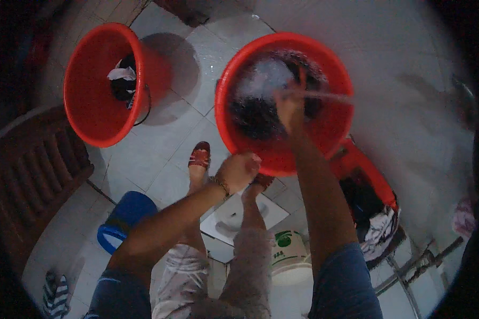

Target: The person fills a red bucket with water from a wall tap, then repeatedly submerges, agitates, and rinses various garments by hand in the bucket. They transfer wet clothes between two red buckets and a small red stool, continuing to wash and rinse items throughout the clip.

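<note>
A large red plastic tub [225, 107] stands before me with dark wet cloth [255, 119] and foamy water [265, 75] inside. My right hand [293, 105] reaches into it over the dark cloth, its fingers blurred, so whether it grips anything cannot be told. A pale streak, perhaps a water stream, crosses the tub beside that hand from the right. At the tub's near left rim is my left hand [239, 171], curled closed; nothing can be made out in it. A bracelet circles the left wrist.
A red bucket [99, 87] with dark and white cloth stands at left, near a brown slatted wooden piece [36, 167]. A blue bucket [131, 215], a white printed bucket [289, 255] and a floor basin [239, 217] are close to my legs. Another red container [369, 175] holds clothes at right.
</note>
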Action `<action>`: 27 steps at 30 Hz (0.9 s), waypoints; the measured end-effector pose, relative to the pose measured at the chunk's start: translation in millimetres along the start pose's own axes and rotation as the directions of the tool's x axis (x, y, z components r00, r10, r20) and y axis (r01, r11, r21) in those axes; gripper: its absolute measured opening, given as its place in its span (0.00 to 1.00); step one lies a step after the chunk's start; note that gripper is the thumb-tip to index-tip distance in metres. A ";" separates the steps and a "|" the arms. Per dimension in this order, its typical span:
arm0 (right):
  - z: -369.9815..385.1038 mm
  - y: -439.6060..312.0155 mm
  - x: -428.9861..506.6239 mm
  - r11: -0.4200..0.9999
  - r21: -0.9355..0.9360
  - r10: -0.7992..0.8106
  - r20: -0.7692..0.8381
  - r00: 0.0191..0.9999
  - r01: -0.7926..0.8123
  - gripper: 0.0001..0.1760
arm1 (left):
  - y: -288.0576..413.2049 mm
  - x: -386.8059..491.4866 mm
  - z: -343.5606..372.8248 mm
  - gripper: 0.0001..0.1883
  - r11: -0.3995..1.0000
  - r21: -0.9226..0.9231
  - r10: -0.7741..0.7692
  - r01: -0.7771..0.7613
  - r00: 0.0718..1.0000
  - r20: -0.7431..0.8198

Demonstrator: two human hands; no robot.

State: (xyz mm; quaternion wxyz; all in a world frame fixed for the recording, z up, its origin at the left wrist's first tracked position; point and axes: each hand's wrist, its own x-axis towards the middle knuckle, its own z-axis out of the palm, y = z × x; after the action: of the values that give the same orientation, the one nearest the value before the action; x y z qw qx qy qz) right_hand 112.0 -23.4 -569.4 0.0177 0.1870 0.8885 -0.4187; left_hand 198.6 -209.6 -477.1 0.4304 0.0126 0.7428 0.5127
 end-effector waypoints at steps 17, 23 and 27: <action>-115.6 -52.0 -113.0 0.707 0.643 0.413 -0.035 0.910 -0.296 0.23 | -14.5 -10.0 -9.1 0.11 0.958 -0.286 0.002 0.027 0.995 0.099; -244.2 -154.9 -147.8 0.411 0.893 0.438 -0.018 0.899 -0.183 0.23 | 21.7 7.3 14.8 0.22 0.620 -0.684 -0.389 0.384 0.908 0.157; -282.2 -188.2 -175.4 0.481 0.876 0.489 -0.225 0.843 -0.045 0.23 | 74.7 12.0 30.3 0.27 0.455 -0.777 -0.475 0.436 0.856 0.203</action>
State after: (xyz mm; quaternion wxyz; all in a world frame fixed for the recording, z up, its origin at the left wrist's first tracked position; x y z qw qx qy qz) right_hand 245.0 23.7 -214.5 -0.2123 0.4026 0.5083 -0.7310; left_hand 179.3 -145.9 -430.0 0.4933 -0.3919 0.4160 0.6558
